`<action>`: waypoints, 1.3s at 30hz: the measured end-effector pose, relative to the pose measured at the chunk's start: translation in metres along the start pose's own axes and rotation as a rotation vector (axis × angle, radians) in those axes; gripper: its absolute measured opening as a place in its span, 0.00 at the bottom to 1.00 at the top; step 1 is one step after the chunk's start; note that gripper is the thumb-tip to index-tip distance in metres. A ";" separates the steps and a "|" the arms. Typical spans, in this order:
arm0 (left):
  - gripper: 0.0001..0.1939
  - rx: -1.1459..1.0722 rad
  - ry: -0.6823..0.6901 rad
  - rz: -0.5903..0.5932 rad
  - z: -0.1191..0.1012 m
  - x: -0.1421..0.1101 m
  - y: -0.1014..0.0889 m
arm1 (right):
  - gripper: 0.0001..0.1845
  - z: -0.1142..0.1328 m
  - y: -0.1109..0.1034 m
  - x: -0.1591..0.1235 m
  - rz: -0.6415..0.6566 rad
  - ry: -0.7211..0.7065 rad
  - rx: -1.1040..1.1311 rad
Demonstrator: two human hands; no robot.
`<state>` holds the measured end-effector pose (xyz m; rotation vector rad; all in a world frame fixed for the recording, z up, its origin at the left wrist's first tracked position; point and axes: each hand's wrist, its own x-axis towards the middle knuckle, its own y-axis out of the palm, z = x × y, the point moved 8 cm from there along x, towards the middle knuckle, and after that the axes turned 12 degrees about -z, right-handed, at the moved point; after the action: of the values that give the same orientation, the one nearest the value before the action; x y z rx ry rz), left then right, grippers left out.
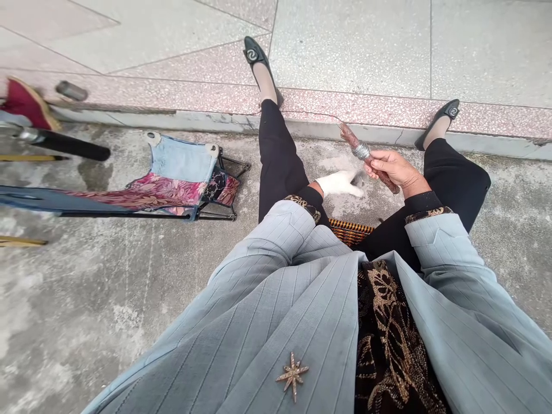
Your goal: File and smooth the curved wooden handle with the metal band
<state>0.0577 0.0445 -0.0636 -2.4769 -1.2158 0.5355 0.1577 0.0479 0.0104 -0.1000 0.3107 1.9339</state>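
My right hand [394, 169] is bare and closed around a reddish-brown stick [350, 135], which looks rough or rusty. Silvery wire [361, 152] is wound in a tight coil about the stick, just beyond my fingers. The stick slants, its far end pointing up and left toward the kerb. To the left of it, my left hand [340, 183] wears a white glove with greyish fingertips. Its fingers are loosely curled with the thumb apart, below the coil, and I see nothing held in them. Both hands are between my knees.
Under me shows a woven seat edge [351, 232]. At left stands a folding chair [183, 161] with blue and floral fabric. A black tube-like handle [73, 144], a small cylinder [71, 91] and another person's red shoe [30, 103] are further left. My feet rest on the kerb [310, 103].
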 end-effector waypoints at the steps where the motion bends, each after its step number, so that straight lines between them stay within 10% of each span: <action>1: 0.30 0.041 -0.001 0.011 0.002 -0.001 0.002 | 0.27 0.000 -0.003 0.001 -0.009 0.000 0.001; 9: 0.36 0.159 -0.038 -0.109 0.018 -0.001 -0.017 | 0.31 0.014 -0.045 0.003 -0.316 -0.133 0.007; 16: 0.17 0.269 -0.182 0.035 0.031 -0.008 -0.022 | 0.31 0.012 -0.040 0.002 -0.257 -0.099 -0.091; 24: 0.14 -0.429 -0.100 -0.228 0.005 -0.010 -0.038 | 0.28 0.007 -0.051 0.007 -0.340 -0.072 -0.071; 32: 0.14 -0.374 -0.001 -0.065 -0.006 -0.010 -0.028 | 0.13 -0.022 -0.080 0.019 -0.522 0.009 -0.550; 35: 0.13 -0.317 0.017 -0.059 -0.007 -0.011 -0.027 | 0.04 -0.032 -0.073 0.023 -0.392 0.049 -0.979; 39: 0.10 -0.120 0.045 -0.067 -0.011 -0.013 -0.031 | 0.08 -0.076 -0.041 0.002 0.232 0.455 -0.956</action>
<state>0.0351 0.0507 -0.0376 -2.5212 -1.3444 0.3978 0.1890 0.0440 -0.0703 -1.1778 -0.3511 2.1208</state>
